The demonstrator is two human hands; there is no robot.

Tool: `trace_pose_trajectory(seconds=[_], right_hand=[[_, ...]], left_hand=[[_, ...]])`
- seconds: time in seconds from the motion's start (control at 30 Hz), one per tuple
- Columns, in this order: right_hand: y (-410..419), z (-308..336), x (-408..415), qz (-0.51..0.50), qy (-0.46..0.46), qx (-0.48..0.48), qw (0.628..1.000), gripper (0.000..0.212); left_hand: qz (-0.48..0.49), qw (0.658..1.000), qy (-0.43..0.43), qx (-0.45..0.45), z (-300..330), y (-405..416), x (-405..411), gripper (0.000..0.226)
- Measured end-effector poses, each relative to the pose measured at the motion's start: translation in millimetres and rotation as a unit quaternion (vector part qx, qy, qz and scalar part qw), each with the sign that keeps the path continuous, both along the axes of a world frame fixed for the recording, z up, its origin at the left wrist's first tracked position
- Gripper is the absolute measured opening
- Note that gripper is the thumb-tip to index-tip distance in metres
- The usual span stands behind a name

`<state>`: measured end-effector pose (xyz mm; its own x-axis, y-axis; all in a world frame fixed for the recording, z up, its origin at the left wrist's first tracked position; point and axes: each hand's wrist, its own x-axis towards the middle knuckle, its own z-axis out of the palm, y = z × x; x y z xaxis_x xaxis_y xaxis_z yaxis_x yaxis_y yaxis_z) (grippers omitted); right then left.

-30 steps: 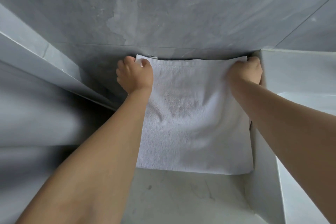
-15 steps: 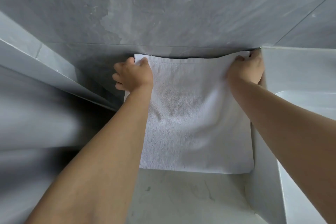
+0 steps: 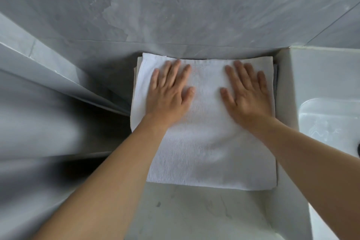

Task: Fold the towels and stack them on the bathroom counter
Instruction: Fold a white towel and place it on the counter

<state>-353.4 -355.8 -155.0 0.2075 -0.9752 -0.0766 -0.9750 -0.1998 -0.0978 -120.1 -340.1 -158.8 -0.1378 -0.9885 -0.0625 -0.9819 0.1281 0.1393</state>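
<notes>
At nine o'clock a grey wall (image 3: pixel 48 68) slants in. The left hand (image 3: pixel 168 93) lies flat, fingers straight and spread, on the folded white towel (image 3: pixel 206 142) at centre on the counter (image 3: pixel 194 214). The right hand (image 3: pixel 247 95) presses likewise. At three o'clock sits the sink (image 3: pixel 327 122).

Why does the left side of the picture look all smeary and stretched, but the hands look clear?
In the head view, the wide-angle lens stretches and smears the edges, so the grey surfaces at far left blur; the left hand, right hand and white towel sit near the middle, fairly sharp, in soft even light without glare.
</notes>
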Motion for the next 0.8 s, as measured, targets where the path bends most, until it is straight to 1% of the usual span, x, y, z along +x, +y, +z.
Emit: trace_pose_trajectory(seconds=[0.1, 0.2, 0.33, 0.4, 0.47, 0.53, 0.6, 0.67, 0.73, 0.8], right_hand=[[-2.5, -4.6, -6.5, -0.020, 0.014, -0.013, 1.000, 0.064], [-3.4, -6.4, -5.6, -0.025, 0.013, -0.030, 0.999, 0.063], [0.0, -4.2, -10.8, -0.027, 0.006, -0.024, 0.999, 0.064], [0.9, -2.2, -10.6, -0.037, 0.010, -0.015, 0.999, 0.066], [4.7, 3.1, -7.2, -0.081, 0.006, -0.010, 0.997, 0.069], [20.4, 10.4, 1.4, -0.115, -0.026, -0.040, 0.992, 0.070], [52.5, 11.9, 15.8, -0.073, -0.081, -0.098, 0.989, 0.066], [93.2, 3.5, 26.3, -0.012, -0.123, -0.138, 0.983, 0.059], [125.2, -10.2, 24.9, 0.019, -0.139, -0.126, 0.982, 0.053], [141.5, -25.4, 16.4, 0.016, -0.122, -0.091, 0.988, 0.052]], left_hand=[[0.017, 0.999, -0.035, -0.005, -5.6, 0.1, 20.0, 0.067], [0.017, 0.999, -0.043, -0.018, -6.9, 2.2, 24.1, 0.068], [0.033, 0.997, -0.064, -0.015, -3.7, 4.3, 36.3, 0.071], [0.063, 0.997, -0.049, 0.006, -0.3, 8.5, 56.6, 0.070], [0.112, 0.993, -0.041, 0.022, 5.3, 17.1, 72.6, 0.067], [0.131, 0.990, -0.041, -0.016, 11.7, 30.7, 66.8, 0.068], [0.083, 0.993, -0.016, -0.080, 12.6, 51.4, 36.4, 0.070], [-0.002, 0.993, 0.023, -0.115, 6.5, 79.6, -2.1, 0.069], [-0.057, 0.989, 0.041, -0.129, -5.5, 107.1, -27.1, 0.065], [-0.069, 0.988, 0.034, -0.136, -21.6, 126.1, -32.9, 0.060]])
